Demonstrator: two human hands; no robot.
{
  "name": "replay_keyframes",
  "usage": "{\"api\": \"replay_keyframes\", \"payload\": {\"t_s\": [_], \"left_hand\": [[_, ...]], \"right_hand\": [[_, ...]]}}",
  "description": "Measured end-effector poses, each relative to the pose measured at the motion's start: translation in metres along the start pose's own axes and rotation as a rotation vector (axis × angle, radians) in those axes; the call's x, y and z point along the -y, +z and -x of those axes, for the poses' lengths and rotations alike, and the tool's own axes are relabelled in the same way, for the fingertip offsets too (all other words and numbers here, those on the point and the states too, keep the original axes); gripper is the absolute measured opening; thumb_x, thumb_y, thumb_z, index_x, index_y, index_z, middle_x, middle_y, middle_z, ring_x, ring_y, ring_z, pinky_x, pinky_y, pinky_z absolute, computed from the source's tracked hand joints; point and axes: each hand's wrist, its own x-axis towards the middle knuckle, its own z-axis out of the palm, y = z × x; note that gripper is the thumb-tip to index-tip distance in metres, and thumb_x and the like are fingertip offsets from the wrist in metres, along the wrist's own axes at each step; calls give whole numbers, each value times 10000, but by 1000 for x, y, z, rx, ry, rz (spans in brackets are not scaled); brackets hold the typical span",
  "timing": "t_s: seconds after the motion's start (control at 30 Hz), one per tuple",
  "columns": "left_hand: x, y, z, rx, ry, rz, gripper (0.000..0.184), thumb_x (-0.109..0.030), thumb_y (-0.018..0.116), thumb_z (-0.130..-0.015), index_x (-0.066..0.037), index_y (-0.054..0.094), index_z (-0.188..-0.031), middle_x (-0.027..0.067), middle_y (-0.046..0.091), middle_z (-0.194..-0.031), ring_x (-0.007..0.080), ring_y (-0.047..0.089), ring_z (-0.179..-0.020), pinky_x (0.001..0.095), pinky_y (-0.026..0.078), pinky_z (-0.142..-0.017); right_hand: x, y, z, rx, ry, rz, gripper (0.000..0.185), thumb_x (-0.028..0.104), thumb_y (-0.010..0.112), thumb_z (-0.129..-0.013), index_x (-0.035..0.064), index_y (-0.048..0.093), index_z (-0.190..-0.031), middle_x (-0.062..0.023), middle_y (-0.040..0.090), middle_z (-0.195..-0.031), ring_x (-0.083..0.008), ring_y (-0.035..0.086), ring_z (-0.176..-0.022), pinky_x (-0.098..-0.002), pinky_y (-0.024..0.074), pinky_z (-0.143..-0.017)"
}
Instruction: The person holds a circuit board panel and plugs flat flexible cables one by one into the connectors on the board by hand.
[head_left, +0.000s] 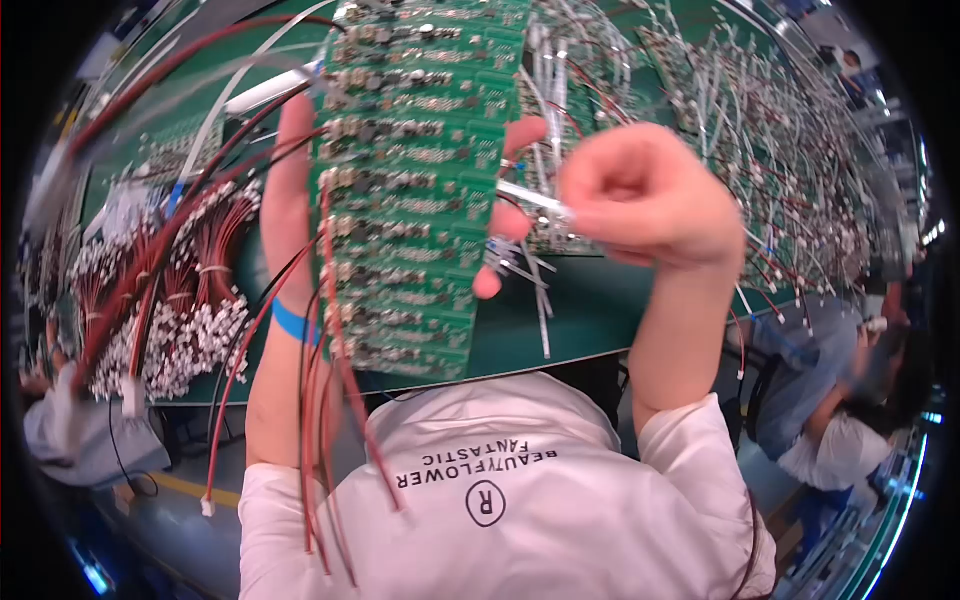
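Observation:
My left hand, with a blue band at the wrist, grips a long green circuit board panel from behind. Its thumb lies along the left edge, and fingertips show past the right edge. Rows of small components cover the panel, and red and black wires hang from its left side. To the right, my right hand is closed in a pinch on the end of a white flat cable that reaches the panel's right edge. Motion blurs the right hand a little.
Bundles of red wires with white connectors lie at the left of the green table. Many wired boards are heaped at the right and back. Loose white strips lie near the panel. Other people sit at both sides.

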Motion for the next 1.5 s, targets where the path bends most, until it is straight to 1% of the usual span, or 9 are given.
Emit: {"api": "replay_keyframes", "payload": {"t_s": [0.1, 0.2, 0.33, 0.43, 0.57, 0.6, 0.8, 0.9, 1.5], "left_hand": [[-4, -3, 3, 6, 44, 55, 701, -519, 339, -907, -113, 136, -1442, 269, -63, -1460, 482, 456, -1133, 681, 424, -797], [6, -7, 2, -42, 126, 78, 718, -554, 308, -906, -96, 154, -1436, 287, 23, -1455, 451, 428, -1182, 657, 402, -870], [9, -9, 3, -162, 152, 14, 729, -571, 298, -904, -69, 199, -1424, 309, 179, -1420, 424, 452, -1170, 618, 408, -889], [13, -9, 3, -234, 160, 9, 778, -623, 267, -889, -11, 287, -1370, 312, 340, -1337, 447, 444, -1158, 604, 404, -912], [14, -26, 7, -202, 158, 54, 652, -557, 287, -922, -21, 454, -1254, 218, 551, -1162, 327, 593, -966, 452, 506, -810], [19, -11, 3, -402, 204, 6, 602, -529, 290, -934, -34, 503, -1202, 151, 615, -1066, 272, 626, -850, 386, 527, -742], [25, -20, 4, -198, 145, -24, 599, -539, 284, -933, -42, 532, -1156, 124, 631, -985, 226, 626, -807, 350, 528, -707], [27, -20, 4, -150, 188, 4, 512, -421, 300, -970, -3, 498, -1188, 141, 607, -1049, 227, 604, -866, 326, 492, -764], [35, -2, 1, -350, 343, -61, 500, -364, 270, -988, 47, 465, -1195, 170, 605, -1024, 203, 605, -893, 314, 486, -811]], "right_hand": [[0, -31, 10, 211, -308, -241, 142, 74, 547, -851, -60, 572, -892, -31, 480, -546, -61, 434, -363, -180, 290, -295], [-1, -43, -3, 647, -453, -977, 254, 108, 412, -936, -104, 457, -1068, -93, 467, -817, -73, 435, -403, -229, 393, -304], [-7, 0, -16, 232, -435, -1093, 292, 151, 411, -946, -71, 490, -1118, -89, 522, -915, -71, 462, -549, -185, 433, -462], [-19, 24, -23, 31, -384, -835, 235, 133, 492, -916, -52, 549, -1050, -101, 582, -931, -75, 471, -520, -188, 410, -439], [-30, 41, -28, -231, -392, -413, 133, 50, 621, -830, -46, 587, -916, -102, 625, -828, -85, 539, -508, -190, 405, -412], [-27, 45, -27, -272, -371, -364, 118, 27, 643, -808, -43, 589, -888, -95, 624, -791, -89, 556, -508, -188, 402, -406], [-23, 63, -26, -416, -234, -98, 139, -24, 663, -773, -43, 579, -883, -69, 615, -802, -97, 612, -628, -185, 446, -478], [-33, 68, -32, -410, -404, -71, 155, -108, 649, -736, -34, 579, -853, -125, 606, -864, -119, 604, -625, -187, 473, -500], [-39, 70, -30, -424, -472, 55, 281, -181, 640, -681, 23, 498, -814, -116, 583, -849, -137, 575, -788, -232, 472, -719]]}}
